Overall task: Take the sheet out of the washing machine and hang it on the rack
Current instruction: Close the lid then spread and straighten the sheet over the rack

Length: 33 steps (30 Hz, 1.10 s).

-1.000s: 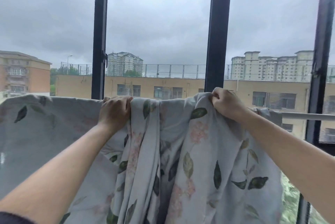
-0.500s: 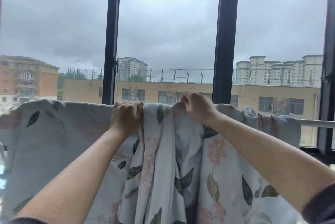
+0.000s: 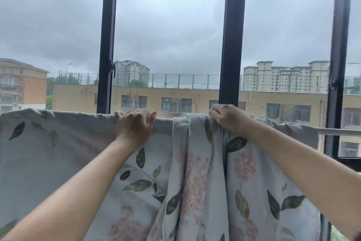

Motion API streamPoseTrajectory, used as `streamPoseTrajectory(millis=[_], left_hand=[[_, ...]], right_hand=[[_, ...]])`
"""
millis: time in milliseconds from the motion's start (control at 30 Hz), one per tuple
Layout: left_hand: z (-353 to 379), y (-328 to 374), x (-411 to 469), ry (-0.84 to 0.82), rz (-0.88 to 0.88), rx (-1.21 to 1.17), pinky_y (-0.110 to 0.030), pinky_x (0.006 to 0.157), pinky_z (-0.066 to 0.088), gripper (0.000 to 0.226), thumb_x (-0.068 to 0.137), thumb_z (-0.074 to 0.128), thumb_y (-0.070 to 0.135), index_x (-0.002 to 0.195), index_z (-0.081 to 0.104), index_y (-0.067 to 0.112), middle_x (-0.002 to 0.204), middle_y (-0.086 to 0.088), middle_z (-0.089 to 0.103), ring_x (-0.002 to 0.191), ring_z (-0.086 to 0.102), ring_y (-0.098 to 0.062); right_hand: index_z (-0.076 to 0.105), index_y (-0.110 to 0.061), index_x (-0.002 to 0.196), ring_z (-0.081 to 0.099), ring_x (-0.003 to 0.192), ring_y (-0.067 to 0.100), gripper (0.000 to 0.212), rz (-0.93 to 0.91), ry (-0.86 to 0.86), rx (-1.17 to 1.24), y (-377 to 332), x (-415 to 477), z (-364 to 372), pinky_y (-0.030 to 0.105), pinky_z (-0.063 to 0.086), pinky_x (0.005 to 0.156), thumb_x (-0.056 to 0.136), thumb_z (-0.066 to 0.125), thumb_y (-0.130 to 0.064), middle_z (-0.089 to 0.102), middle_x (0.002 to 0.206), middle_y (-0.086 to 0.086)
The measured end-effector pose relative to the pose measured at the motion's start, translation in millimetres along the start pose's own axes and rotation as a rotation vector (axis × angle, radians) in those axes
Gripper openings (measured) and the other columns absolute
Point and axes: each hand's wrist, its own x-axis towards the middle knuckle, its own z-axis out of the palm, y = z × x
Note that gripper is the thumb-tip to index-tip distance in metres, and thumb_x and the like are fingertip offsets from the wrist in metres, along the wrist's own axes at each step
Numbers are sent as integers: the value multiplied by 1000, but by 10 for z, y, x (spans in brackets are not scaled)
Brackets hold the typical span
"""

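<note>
A pale grey sheet (image 3: 64, 152) printed with green leaves and pink flowers hangs over a horizontal rack bar (image 3: 340, 131), which shows bare only at the right. The sheet lies smooth on the left and bunches into vertical folds in the middle. My left hand (image 3: 134, 125) rests on the top edge over the bar, fingers spread and curled over the cloth. My right hand (image 3: 227, 117) is clenched on the bunched folds at the top of the bar. The washing machine is not in view.
Behind the rack stands a large window with dark vertical frames (image 3: 232, 45). A handle (image 3: 113, 68) sits on the left frame. Outside are yellow buildings and a grey sky. A dark sill (image 3: 349, 164) runs at the lower right.
My left hand has loosened from a fist to spread fingers on the top edge. My right hand has carried the bunched folds to the right, leaving a smooth stretch between my hands.
</note>
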Motion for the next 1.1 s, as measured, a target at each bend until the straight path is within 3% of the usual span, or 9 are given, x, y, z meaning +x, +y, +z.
streamPoseTrajectory(millis=[67,167,333,467,567,833,967,1033,1100], left_hand=[[16,157,-38,-33,130,-55,-41,92,33,46,92,30,59,94,63,27,94,9,66,83,59,-14],[97,435,-122,1,257,-190,-38,89,33,32,92,42,49,93,64,26,95,11,68,86,62,-13],[104,512,-28,16,194,-448,-34,63,47,26,90,62,29,72,60,10,65,-2,64,59,59,-22],[27,519,29,-23,173,-425,-31,51,43,28,93,57,27,74,48,9,60,-4,56,53,54,-23],[14,430,60,-8,144,-370,-29,48,40,24,95,55,22,77,44,9,60,-1,53,52,53,-23],[55,685,179,-99,4,-240,-34,60,47,11,92,47,13,91,53,4,75,-14,63,70,61,-31],[30,873,199,-182,-96,-185,-40,81,44,17,95,38,27,101,46,14,86,-3,57,79,54,-26],[2,1084,191,-172,-88,-247,-39,82,38,20,96,34,32,102,47,17,88,0,52,81,49,-23],[-5,1406,148,-161,-2,-321,-36,78,35,22,97,34,33,102,49,18,93,2,51,84,49,-19]], right_hand=[[53,-23,74,59,82,21,30,-35,-18,-19,-10,2,32,41,48,78,96,39,-38,62,79,-4],[53,-26,65,59,76,21,31,-71,61,76,13,10,84,41,49,77,96,48,-29,60,68,-7],[61,-7,77,60,70,29,28,-21,262,104,165,8,198,37,49,66,96,49,-23,65,71,8],[50,-11,70,50,60,23,29,27,341,89,271,-38,171,28,30,57,98,47,-17,52,60,0],[55,-9,73,57,67,27,27,81,405,93,501,-141,82,28,33,60,98,46,-15,59,66,4],[55,-11,87,59,80,24,19,78,333,84,669,-371,-8,28,34,61,98,45,-22,61,79,1],[58,-12,110,57,94,9,18,24,361,237,886,-601,-214,3,38,68,99,47,-20,63,104,-4],[59,-10,111,61,96,21,21,98,443,158,1205,-717,-295,23,48,77,99,45,-21,65,110,5],[61,-11,110,61,100,31,42,285,366,36,1604,-853,-388,37,48,85,98,36,-44,66,111,12]])
